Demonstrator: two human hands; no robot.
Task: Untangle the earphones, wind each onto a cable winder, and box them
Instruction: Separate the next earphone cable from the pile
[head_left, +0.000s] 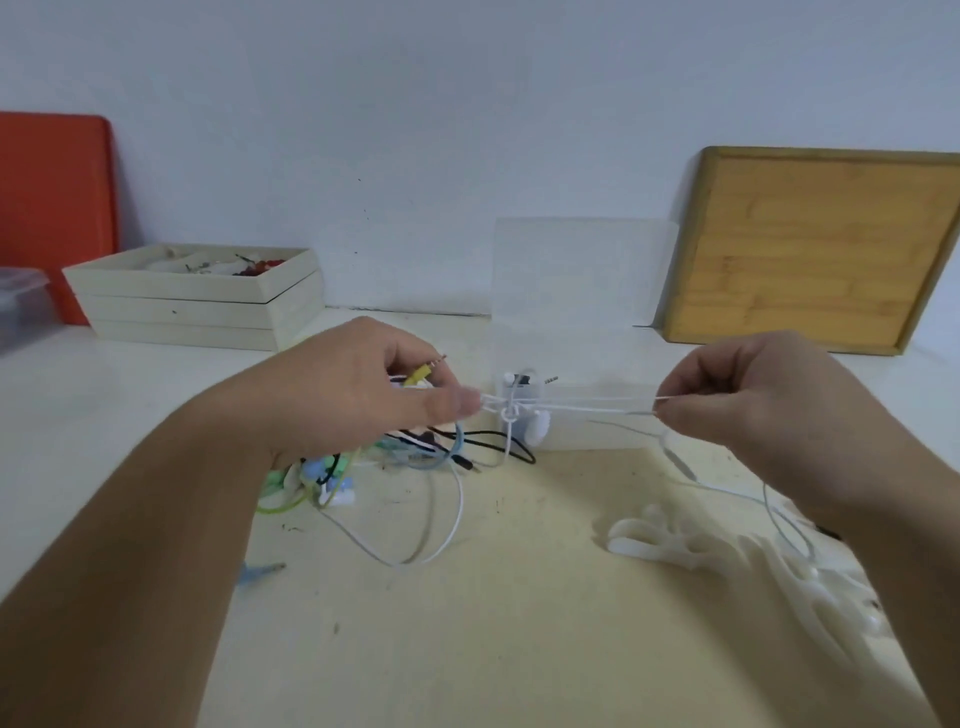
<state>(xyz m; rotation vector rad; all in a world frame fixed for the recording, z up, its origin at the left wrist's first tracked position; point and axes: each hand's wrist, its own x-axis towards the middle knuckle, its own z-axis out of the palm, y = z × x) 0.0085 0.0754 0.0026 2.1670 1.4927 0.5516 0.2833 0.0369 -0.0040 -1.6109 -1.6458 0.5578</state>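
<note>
Untangling is in hand: the left hand (374, 395) and right hand (753, 400) stretch a white earphone cable (597, 409) taut in front of the clear box (582, 291), each grip pinched tight on it. A knot (510, 413) sits before the box's left edge. The next move likely calls for slack, then picking it open.

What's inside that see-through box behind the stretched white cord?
A small white earphone bundle with a metal plug poking out lies in the clear box. The taut white cord crosses in front, hiding the bundle's lower part.
</note>
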